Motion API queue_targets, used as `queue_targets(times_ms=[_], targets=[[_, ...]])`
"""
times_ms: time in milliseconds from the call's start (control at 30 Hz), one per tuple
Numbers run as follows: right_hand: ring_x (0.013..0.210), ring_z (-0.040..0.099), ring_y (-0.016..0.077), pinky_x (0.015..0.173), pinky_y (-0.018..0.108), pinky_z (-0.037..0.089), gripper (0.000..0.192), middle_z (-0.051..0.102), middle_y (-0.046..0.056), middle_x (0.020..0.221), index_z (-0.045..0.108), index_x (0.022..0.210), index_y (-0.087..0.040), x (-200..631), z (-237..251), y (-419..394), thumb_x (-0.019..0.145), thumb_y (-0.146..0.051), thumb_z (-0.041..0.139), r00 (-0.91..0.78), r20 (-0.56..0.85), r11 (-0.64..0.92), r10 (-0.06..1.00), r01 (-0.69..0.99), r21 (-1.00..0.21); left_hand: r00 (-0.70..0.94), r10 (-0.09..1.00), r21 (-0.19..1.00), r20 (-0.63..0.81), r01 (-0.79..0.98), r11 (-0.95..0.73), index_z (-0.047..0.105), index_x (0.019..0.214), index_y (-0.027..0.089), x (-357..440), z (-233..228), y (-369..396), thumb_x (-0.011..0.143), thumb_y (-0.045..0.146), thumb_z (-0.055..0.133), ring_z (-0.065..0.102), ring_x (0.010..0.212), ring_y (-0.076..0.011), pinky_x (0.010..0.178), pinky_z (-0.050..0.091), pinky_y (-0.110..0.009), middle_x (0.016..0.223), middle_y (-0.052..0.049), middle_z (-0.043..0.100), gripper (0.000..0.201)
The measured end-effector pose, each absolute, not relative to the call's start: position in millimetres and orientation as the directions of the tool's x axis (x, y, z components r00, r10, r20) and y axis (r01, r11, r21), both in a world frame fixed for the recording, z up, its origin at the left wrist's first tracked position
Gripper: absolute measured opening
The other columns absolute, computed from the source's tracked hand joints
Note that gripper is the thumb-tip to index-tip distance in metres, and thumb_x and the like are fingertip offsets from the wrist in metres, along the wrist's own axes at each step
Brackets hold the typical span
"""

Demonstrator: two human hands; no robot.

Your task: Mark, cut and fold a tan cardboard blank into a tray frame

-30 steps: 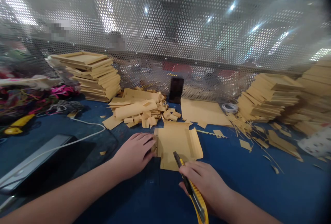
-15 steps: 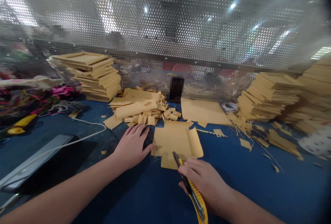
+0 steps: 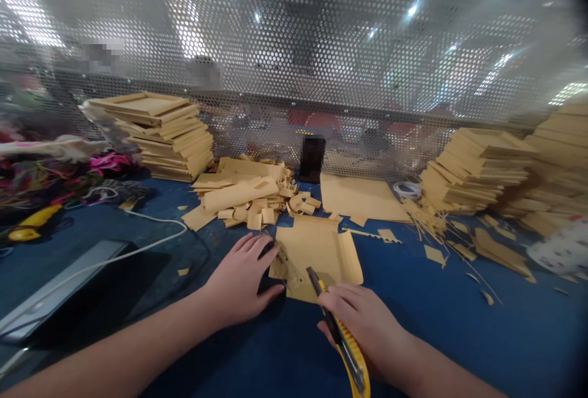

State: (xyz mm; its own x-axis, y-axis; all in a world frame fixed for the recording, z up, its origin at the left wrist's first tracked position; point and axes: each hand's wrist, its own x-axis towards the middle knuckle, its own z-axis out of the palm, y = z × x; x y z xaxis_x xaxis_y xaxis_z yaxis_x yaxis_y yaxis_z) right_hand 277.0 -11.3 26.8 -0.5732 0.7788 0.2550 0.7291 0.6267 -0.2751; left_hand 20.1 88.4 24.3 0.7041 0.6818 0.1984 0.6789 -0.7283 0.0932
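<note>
Brown card (image 3: 316,245), one sheet, flat on blue table (image 3: 459,318), at three o'clock from left hand (image 3: 243,278), fingers loosely spread at clear ruler (image 3: 291,270), and at eleven from right hand (image 3: 361,315), fingers closed round yellow knife (image 3: 350,355), long axis toward eleven.

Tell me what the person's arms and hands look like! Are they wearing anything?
The left hand and right hand are bare, with no gloves or rings showing. The left forearm and right forearm have no sleeves, watch or bracelet where I can see them. Some right-hand fingers are hidden.
</note>
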Motion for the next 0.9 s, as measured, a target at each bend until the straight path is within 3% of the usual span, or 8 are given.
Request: queue_targets(times_ms=[100, 233, 333, 433, 533, 667, 800, 900], targets=[[0.076, 0.057, 0.018, 0.067, 0.029, 0.043, 0.015, 0.063, 0.005, 0.091, 0.05, 0.107, -0.02, 277.5, 27.2, -10.7, 0.093, -0.025, 0.05, -0.559, 0.26, 0.615, 0.788, 0.737, -0.279, 0.714, 0.68, 0.102, 0.169, 0.673, -0.732, 0.047, 0.138, 0.021, 18.1, 24.5, 84.0, 0.087, 0.053, 0.055, 0.047, 0.124, -0.032, 0.105, 0.038, -0.047, 0.138, -0.012, 0.048, 0.061], [0.077, 0.058, 0.019, 0.068, 0.03, 0.044, 0.016, 0.064, 0.006, 0.092, 0.054, 0.108, -0.019, 280.9, 25.5, -7.9, 0.093, -0.024, 0.05, -0.574, 0.258, 0.627, 0.777, 0.741, -0.242, 0.746, 0.642, 0.025, 0.177, 0.648, -0.761, 0.052, 0.131, 0.018, 16.0, 22.1, 90.4, 0.088, 0.054, 0.057, 0.048, 0.125, -0.0317, 0.105, 0.039, -0.046, 0.138, -0.012, 0.05, 0.056], [0.083, 0.059, 0.0205, 0.073, 0.031, 0.047, 0.021, 0.065, 0.008, 0.095, 0.057, 0.11, -0.017, 286.1, 23.7, -4.9, 0.092, -0.015, 0.047, -0.588, 0.244, 0.634, 0.772, 0.741, -0.22, 0.85, 0.506, -0.067, 0.144, 0.518, -0.852, 0.057, 0.121, 0.015, 15.5, 22.6, 98.4, 0.091, 0.048, 0.057, 0.05, 0.125, -0.0287, 0.105, 0.04, -0.043, 0.135, -0.012, 0.055, 0.044], [0.088, 0.06, 0.0226, 0.077, 0.034, 0.049, 0.026, 0.065, 0.011, 0.099, 0.059, 0.111, -0.015, 290.7, 22.5, -2.8, 0.092, -0.011, 0.043, -0.577, 0.236, 0.622, 0.782, 0.747, -0.233, 0.925, 0.374, -0.185, 0.071, 0.381, -0.906, 0.058, 0.118, 0.014, 15.2, 26.0, 99.4, 0.094, 0.031, 0.056, 0.061, 0.109, -0.0264, 0.091, 0.051, -0.039, 0.122, -0.012, 0.063, 0.029], [0.087, 0.062, 0.0234, 0.077, 0.035, 0.05, 0.027, 0.066, 0.012, 0.099, 0.06, 0.11, -0.014, 292.1, 22.3, -2.4, 0.091, -0.009, 0.042, -0.554, 0.263, 0.611, 0.79, 0.748, -0.26, 0.969, 0.242, -0.317, 0.045, 0.244, -0.917, 0.054, 0.126, 0.01, 14.5, 30.3, 90.0, 0.091, 0.013, 0.051, 0.066, 0.097, -0.0268, 0.079, 0.055, -0.039, 0.113, -0.015, 0.067, 0.035], [0.09, 0.063, 0.0226, 0.081, 0.035, 0.05, 0.026, 0.067, 0.011, 0.102, 0.06, 0.11, -0.017, 291.4, 25.4, -3.0, 0.088, -0.01, 0.047, -0.525, 0.222, 0.569, 0.822, 0.748, -0.341, 0.98, 0.093, -0.413, 0.178, 0.16, -0.896, 0.058, 0.122, 0.005, 11.0, 36.5, 76.0, 0.09, 0.006, 0.044, 0.068, 0.092, -0.0277, 0.075, 0.058, -0.04, 0.108, -0.018, 0.069, 0.035], [0.094, 0.064, 0.0218, 0.085, 0.034, 0.049, 0.031, 0.067, 0.008, 0.106, 0.058, 0.111, -0.021, 291.6, 29.5, -5.4, 0.083, -0.01, 0.053, -0.439, 0.178, 0.469, 0.881, 0.752, -0.462, 0.897, 0.056, -0.305, 0.439, 0.208, -0.929, 0.061, 0.118, 0.008, 6.3, 48.4, 75.3, 0.092, 0.006, 0.042, 0.063, 0.11, -0.0263, 0.092, 0.055, -0.042, 0.119, -0.014, 0.066, 0.032], [0.082, 0.064, 0.0186, 0.072, 0.028, 0.049, 0.037, 0.066, 0.004, 0.097, 0.054, 0.111, -0.024, 291.2, 29.0, -8.1, 0.076, -0.012, 0.058, -0.36, 0.156, 0.384, 0.92, 0.746, -0.544, 0.877, 0.01, -0.161, 0.481, 0.099, -0.982, 0.061, 0.117, 0.011, 8.6, 55.6, 76.2, 0.096, 0.01, 0.042, 0.056, 0.122, -0.0213, 0.103, 0.05, -0.037, 0.125, -0.01, 0.064, 0.029]])
